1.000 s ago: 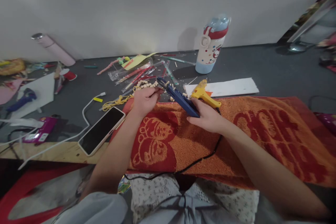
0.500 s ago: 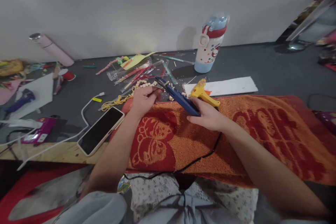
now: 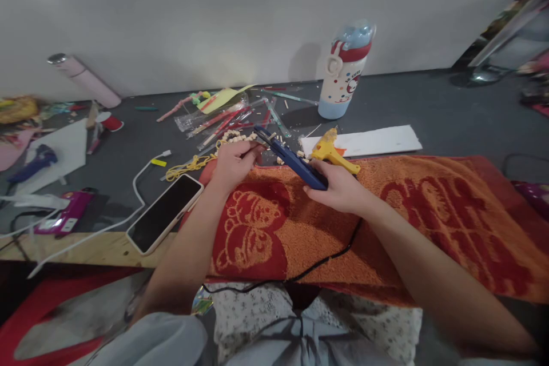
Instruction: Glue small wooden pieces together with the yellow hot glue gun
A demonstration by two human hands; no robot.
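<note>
My right hand (image 3: 337, 186) is wrapped round the handle end of a long dark blue hand tool (image 3: 294, 161), held slanting over the orange and red towel (image 3: 326, 211). Its far end looks like a narrow jaw and points up and left; its exact kind is unclear. At that end, my left hand (image 3: 238, 161) is closed in a pinch on a thin dark strip (image 3: 259, 144), mostly hidden by the fingers. Small pale wooden bits (image 3: 234, 136) lie just beyond my left hand. A yellow glue gun (image 3: 328, 148) rests behind my right hand.
A white board (image 3: 377, 142) and a blue and white bottle (image 3: 345, 74) stand farther back. Yellow cord (image 3: 184, 168), a phone (image 3: 165, 214) and a white cable (image 3: 135, 183) lie left. A black cord (image 3: 317, 266) crosses the towel. Wrapped sticks (image 3: 227, 120) clutter the rear.
Both hands hold nearly the same place and grip. The left fingers have shifted very slightly beside the tool's tip.
</note>
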